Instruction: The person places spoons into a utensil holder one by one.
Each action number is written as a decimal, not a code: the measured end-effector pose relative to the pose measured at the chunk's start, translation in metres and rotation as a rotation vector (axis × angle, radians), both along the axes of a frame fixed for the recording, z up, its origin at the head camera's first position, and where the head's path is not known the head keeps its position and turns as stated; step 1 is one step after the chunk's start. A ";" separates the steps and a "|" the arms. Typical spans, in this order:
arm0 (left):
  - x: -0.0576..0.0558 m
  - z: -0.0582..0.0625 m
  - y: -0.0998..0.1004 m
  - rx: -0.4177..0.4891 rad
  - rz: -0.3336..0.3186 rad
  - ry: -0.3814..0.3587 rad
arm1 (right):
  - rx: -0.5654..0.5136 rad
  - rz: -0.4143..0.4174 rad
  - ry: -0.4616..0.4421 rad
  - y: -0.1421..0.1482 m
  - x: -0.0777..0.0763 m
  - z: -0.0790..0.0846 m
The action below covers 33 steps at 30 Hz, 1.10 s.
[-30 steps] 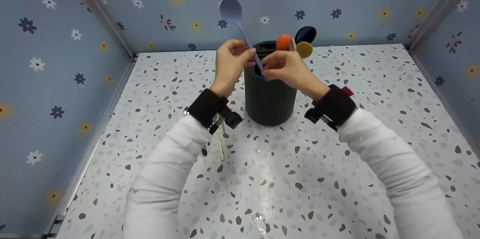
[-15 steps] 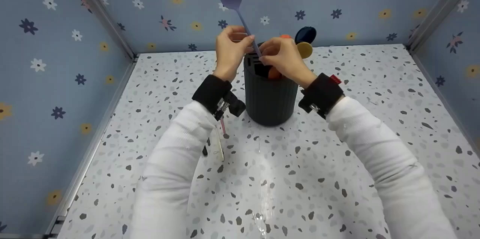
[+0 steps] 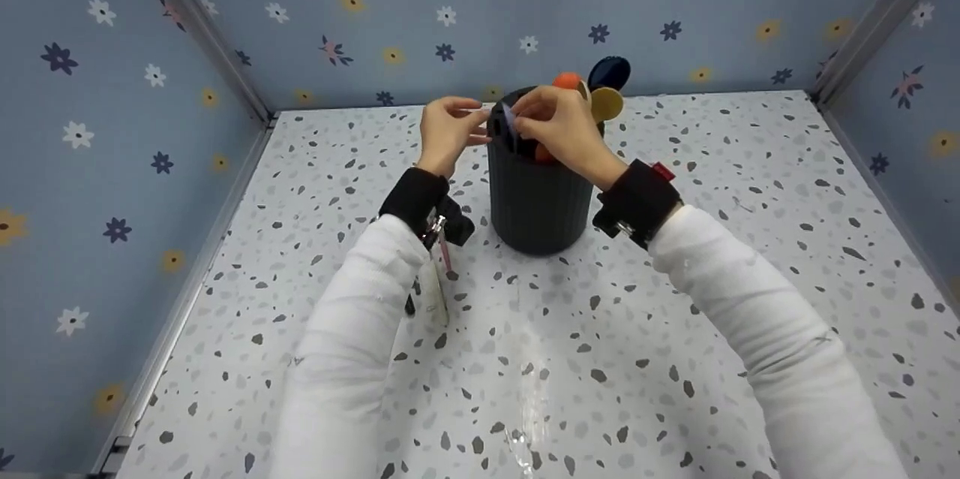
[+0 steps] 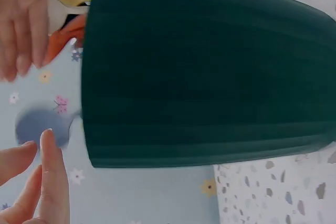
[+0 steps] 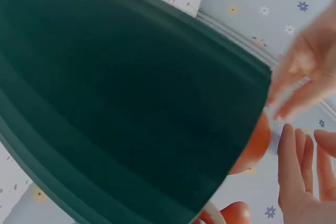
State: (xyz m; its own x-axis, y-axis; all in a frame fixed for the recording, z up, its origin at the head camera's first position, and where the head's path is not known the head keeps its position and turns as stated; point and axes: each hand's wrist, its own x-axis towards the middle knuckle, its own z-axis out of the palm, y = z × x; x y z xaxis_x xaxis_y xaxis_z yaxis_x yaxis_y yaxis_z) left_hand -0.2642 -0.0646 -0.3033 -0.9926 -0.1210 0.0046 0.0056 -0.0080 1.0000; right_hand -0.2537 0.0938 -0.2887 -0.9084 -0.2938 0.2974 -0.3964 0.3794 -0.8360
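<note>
A lilac spoon (image 3: 510, 118) stands in the dark green utensil holder (image 3: 536, 201); its bowl (image 4: 39, 124) shows above the rim in the left wrist view and its handle is hidden inside. My right hand (image 3: 559, 130) is over the holder's opening, its fingers beside the spoon bowl. In the right wrist view the fingers of that right hand (image 5: 304, 171) look straight and hold nothing. To the left of the rim hovers my left hand (image 3: 448, 130), fingers parted and nothing in them. Other utensils rise from the holder: an orange one (image 3: 568, 81), a dark blue one (image 3: 610, 73) and a yellow one (image 3: 607, 103).
On the speckled table (image 3: 585, 389), partly under my left forearm, lie a cream-coloured thin item (image 3: 433, 291), a pink stick (image 3: 445, 254) and a black-tipped item (image 3: 410, 305). A flowered blue wall (image 3: 487, 13) stands close behind the holder.
The lilac spoon, held up slanting between both hands before, has gone down into the holder. My left hand has let go and moved down and slightly left; the right hand has also released it.
</note>
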 end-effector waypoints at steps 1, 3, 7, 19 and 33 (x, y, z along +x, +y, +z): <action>0.000 -0.004 -0.002 -0.010 0.008 -0.013 | -0.013 0.018 -0.011 0.000 0.003 0.001; 0.002 -0.011 -0.006 -0.012 0.015 -0.027 | -0.030 0.041 -0.031 0.001 0.012 0.005; 0.005 -0.022 -0.013 -0.004 0.010 -0.040 | -0.065 0.075 -0.061 0.003 0.027 0.013; 0.013 -0.059 -0.036 0.007 0.013 -0.109 | -0.171 0.209 -0.144 0.016 0.026 -0.021; 0.023 -0.114 -0.051 -0.063 0.064 -0.223 | -0.144 0.302 -0.261 0.026 0.039 -0.057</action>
